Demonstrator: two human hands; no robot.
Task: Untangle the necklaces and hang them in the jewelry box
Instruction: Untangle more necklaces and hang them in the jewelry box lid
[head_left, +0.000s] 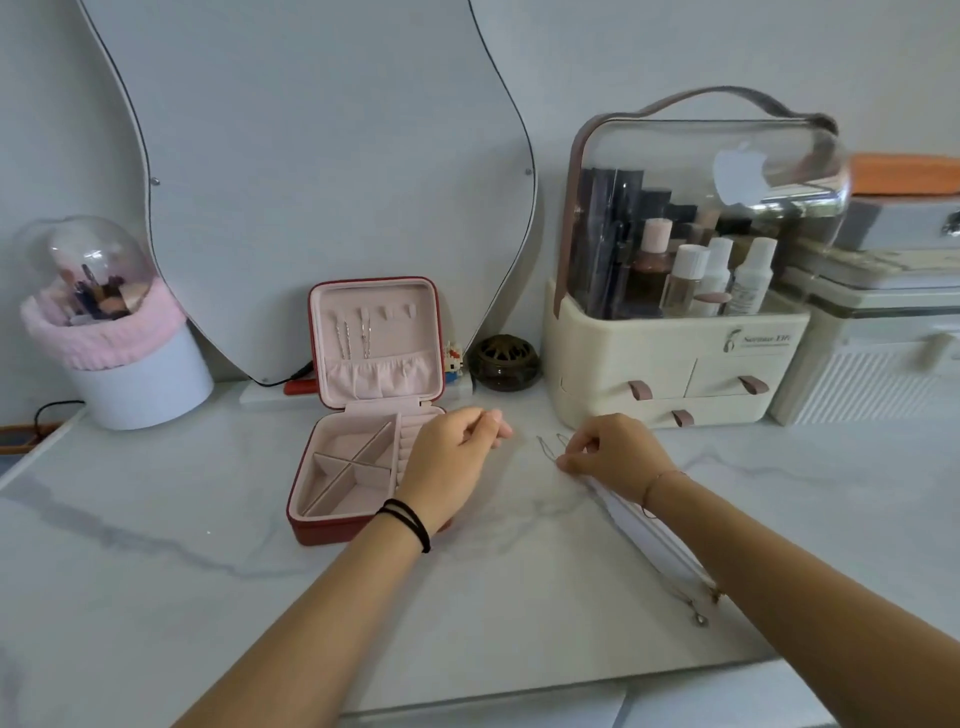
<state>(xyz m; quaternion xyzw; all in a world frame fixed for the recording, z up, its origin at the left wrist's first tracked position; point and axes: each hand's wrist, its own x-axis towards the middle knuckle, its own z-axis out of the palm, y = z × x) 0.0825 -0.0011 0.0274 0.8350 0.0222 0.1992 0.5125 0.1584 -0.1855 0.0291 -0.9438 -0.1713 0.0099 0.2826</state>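
Right hand (618, 449): fingers (571, 461) pinch the looped end of the necklaces (701, 617), whose chains trail from the fingertips back under the forearm along the worktop (208, 571), probably to isolate one strand. Left hand (452, 457): fingers curled, thumb against forefinger, over the open jewelry box (311, 525); whether they grasp anything cannot be told.

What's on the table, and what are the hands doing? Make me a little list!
box: open, red, pink inside
lid: two chains hang in it
necklace: lies on table, right of box
right hand: pinches necklace
left hand: over box edge, fingers curled; grip unclear
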